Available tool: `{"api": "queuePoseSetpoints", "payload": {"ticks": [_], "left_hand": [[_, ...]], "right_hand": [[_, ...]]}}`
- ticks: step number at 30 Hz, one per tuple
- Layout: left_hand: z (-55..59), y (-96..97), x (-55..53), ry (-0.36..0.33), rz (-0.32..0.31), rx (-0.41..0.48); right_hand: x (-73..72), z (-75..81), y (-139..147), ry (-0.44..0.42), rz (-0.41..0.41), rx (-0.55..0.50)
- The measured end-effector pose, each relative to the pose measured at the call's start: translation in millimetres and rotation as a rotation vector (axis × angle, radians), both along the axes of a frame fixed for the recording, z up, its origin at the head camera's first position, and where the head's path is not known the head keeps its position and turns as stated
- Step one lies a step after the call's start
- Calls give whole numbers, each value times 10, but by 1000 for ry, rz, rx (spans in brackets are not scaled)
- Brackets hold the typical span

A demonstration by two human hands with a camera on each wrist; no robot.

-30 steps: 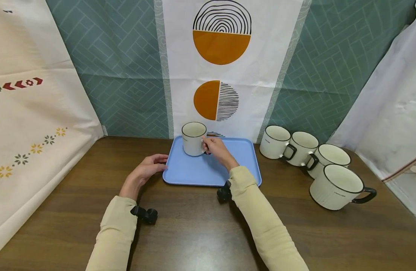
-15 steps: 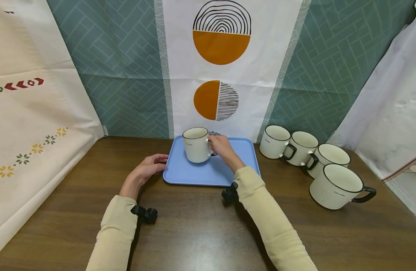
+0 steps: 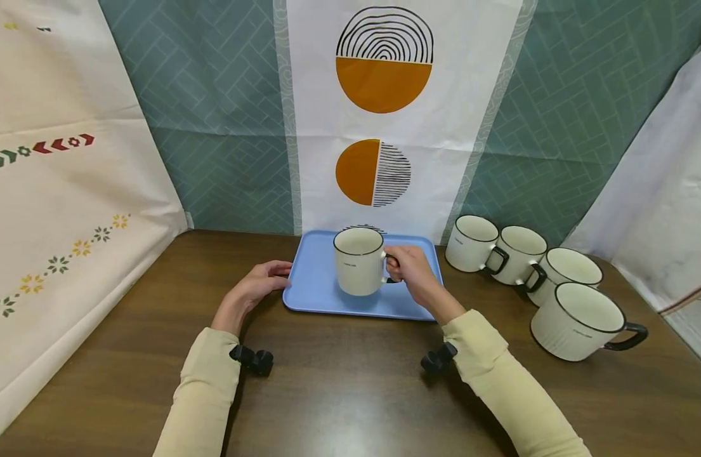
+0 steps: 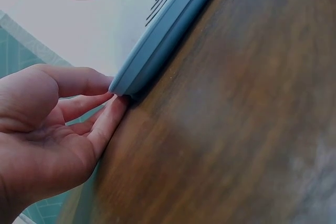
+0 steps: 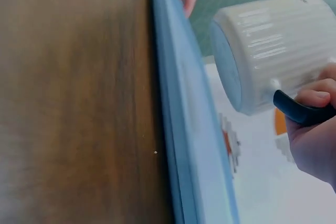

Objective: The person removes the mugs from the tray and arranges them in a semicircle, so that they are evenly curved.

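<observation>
In the head view, a white mug [image 3: 358, 263] with a dark rim and black handle is held upright above the blue tray [image 3: 313, 295]. My right hand [image 3: 414, 273] grips it by the handle. A gap between the mug's base and the tray shows in the right wrist view, where the ribbed mug [image 5: 278, 45] appears sideways. At the tray's left edge, my left hand [image 3: 255, 289] pinches the rim. Up close in the left wrist view, the thumb lies on the tray's edge [image 4: 152, 51] and the fingertips sit under it.
Several similar white mugs stand together right of the tray, among them a back mug [image 3: 470, 244] and a larger front mug [image 3: 578, 320] with its handle pointing right. The brown wooden table [image 3: 350, 381] meets a patterned cloth backdrop [image 3: 230, 127] behind the tray.
The mug has risen off the tray and come right and nearer in my right hand. My left hand keeps its place at the tray's edge. The head view has shifted slightly.
</observation>
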State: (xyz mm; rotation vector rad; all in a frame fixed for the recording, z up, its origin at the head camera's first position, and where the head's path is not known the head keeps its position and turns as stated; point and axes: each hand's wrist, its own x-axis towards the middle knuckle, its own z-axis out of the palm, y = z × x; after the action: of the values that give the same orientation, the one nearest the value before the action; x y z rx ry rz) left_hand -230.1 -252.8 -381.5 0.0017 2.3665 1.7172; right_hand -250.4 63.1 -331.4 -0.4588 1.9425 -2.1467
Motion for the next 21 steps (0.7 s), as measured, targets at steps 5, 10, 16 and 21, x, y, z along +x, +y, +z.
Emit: {"api": "queuePoseSetpoints", "payload": {"ticks": [5,10,16,21], "left_hand": [[-9,9,15,5,-6,27],[10,58,-4,10,-13,27],[14,56,0,-5,2,19],[9,37,13,-10,10,13]], "right_hand": [[265,86,294,19,-40,-97],[495,142,616,71,-87,-116],[728,111,982,119,-116,-150],[839,33,1280,132,-101,-125]]}}
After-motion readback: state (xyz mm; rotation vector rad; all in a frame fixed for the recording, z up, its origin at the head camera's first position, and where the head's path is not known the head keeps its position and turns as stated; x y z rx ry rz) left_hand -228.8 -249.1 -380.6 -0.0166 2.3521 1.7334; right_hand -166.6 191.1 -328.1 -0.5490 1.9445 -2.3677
